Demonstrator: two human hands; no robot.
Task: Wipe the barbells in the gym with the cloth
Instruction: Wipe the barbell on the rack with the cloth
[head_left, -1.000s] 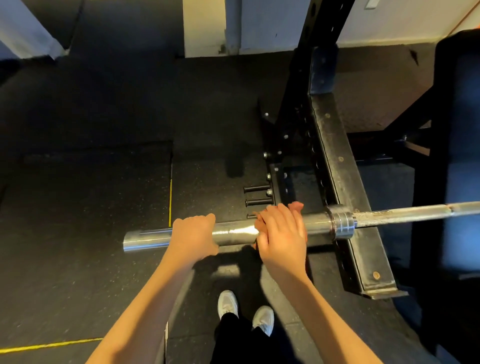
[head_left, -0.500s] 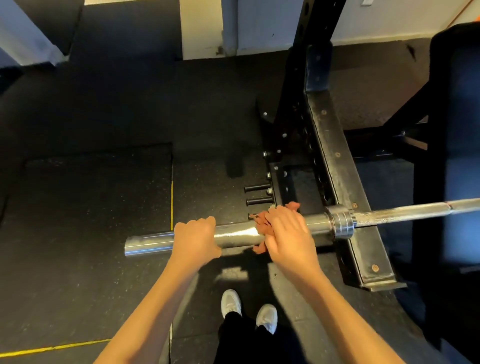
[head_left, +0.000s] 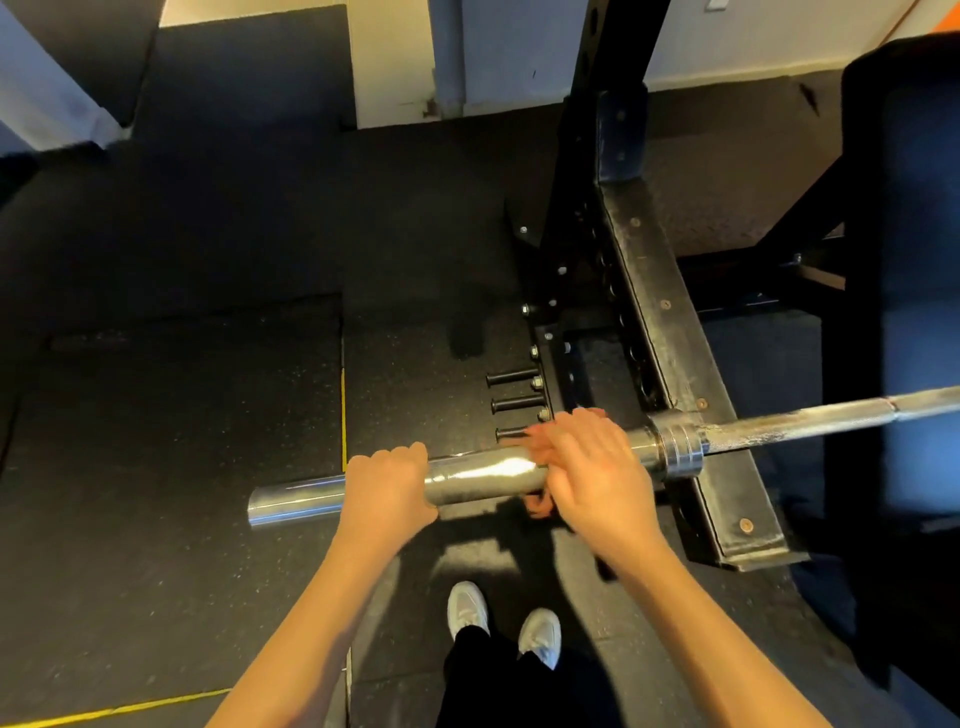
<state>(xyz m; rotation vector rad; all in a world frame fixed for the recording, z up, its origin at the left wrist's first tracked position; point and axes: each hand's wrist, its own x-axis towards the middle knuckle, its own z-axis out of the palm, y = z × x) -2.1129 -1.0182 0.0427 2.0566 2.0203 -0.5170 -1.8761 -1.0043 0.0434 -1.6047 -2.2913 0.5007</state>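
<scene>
Gripping the sleeve of the barbell (head_left: 483, 475), the left hand (head_left: 387, 486) is curling its fingers over the smooth steel, while the right hand (head_left: 592, 478) is wrapping its fingers around the soft reddish cloth (head_left: 539, 508) and the sleeve, near the collar (head_left: 680, 449). The bar is lying across the rack (head_left: 670, 353), above the floor (head_left: 156, 415). It is probably heavy, stiff and slippery, so a full wrap is suiting it best. Open room is lying toward the free left end; collar and rack are blocking the right.
</scene>
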